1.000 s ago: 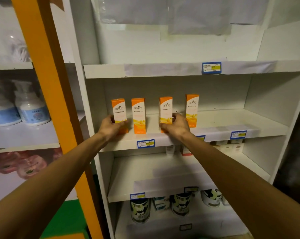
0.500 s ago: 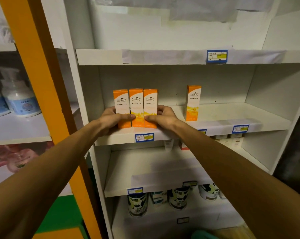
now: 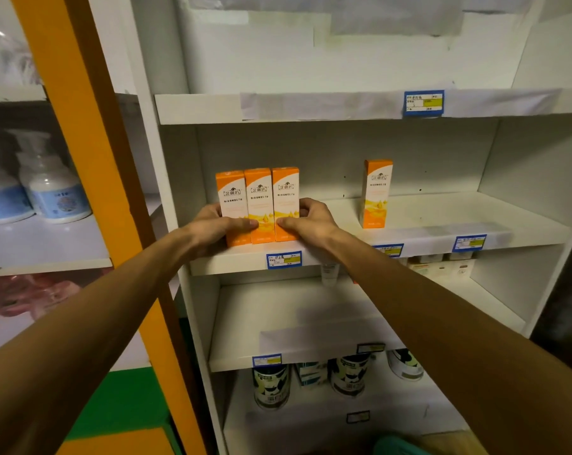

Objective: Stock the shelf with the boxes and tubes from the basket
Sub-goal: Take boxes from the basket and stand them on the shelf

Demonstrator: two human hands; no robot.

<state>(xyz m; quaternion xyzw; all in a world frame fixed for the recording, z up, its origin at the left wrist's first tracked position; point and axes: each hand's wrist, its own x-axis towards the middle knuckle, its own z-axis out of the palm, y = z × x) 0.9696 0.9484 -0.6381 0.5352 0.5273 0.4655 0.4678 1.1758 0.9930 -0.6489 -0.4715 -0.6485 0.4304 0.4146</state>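
On the middle shelf (image 3: 409,238), left of the lone box (image 3: 377,193), three boxes (image 3: 260,205) stand upright, touching side to side, long axes vertical, faces forward. The left hand (image 3: 212,224) grips the left end of this row, thumb across the lower front of the first box, fingers behind it. The right hand (image 3: 307,218) grips the right end, thumb on the lower front of the third box, fingers curled around its side. Both hands press inward on the row.

The lone box stands upright, well apart to the right of the right hand, which is the nearer hand to it. Judgement: closing that gap is the next move, a sideways slide toward the row. The basket's place cannot be told with certainty.

Compared with half a second ago, hands and row hold the same arrangement. One second ago the boxes stood spaced apart, with a hand on each of two.
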